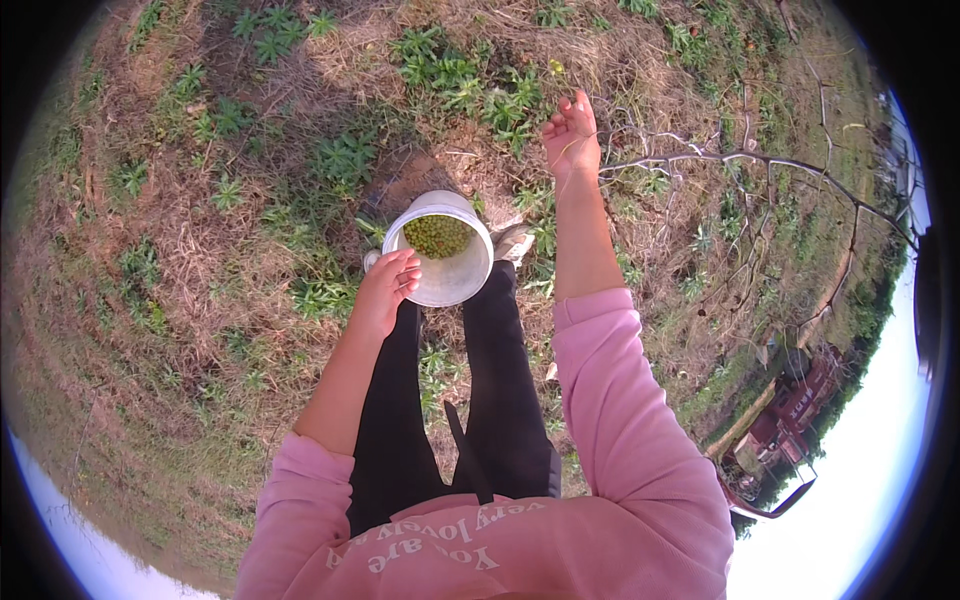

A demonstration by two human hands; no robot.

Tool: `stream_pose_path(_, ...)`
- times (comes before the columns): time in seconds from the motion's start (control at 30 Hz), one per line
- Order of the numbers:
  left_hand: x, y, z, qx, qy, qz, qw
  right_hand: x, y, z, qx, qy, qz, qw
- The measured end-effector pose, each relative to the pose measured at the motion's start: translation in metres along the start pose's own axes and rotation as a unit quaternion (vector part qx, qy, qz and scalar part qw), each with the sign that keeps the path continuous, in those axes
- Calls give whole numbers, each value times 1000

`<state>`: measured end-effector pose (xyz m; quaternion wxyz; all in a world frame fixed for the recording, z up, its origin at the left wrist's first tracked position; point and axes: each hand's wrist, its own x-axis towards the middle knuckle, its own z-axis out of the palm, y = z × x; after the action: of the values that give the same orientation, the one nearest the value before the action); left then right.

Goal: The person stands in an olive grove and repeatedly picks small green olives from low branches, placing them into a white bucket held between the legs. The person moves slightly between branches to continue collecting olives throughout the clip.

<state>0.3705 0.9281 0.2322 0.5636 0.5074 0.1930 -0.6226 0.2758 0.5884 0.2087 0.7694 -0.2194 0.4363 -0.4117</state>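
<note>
A white plastic bucket (451, 281) stands on the ground near my feet, its bottom covered by many small round green fruits (435, 235), a few of them reddish. Over the near left part of its rim is my left hand (390, 289), fingers loosely curled, with no object visible in it. My right hand (572, 139) reaches farther out at the upper right, beside the thorny tip of a nearly leafless branch (705, 156). Its fingers are bent, and thin twigs cross the palm; whether it grips anything is unclear.
Bare, spiky twigs spread along the right side. Dry grass (202, 277) and low green weeds (345, 159) cover the ground around the bucket. My shoe (514, 244) is just right of the bucket. A red vehicle or machine (784, 412) stands farther off at the lower right.
</note>
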Motion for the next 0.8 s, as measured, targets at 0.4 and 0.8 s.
stream_pose_path(0.4, 34, 45, 82, 39, -58, 56, 996, 11, -8, -1, 2, -22, 29, 999)
stream_pose_path(0.8, 53, 49, 130, 1, -87, 44, 995, -52, 9, -3, -23, -59, 64, 996)
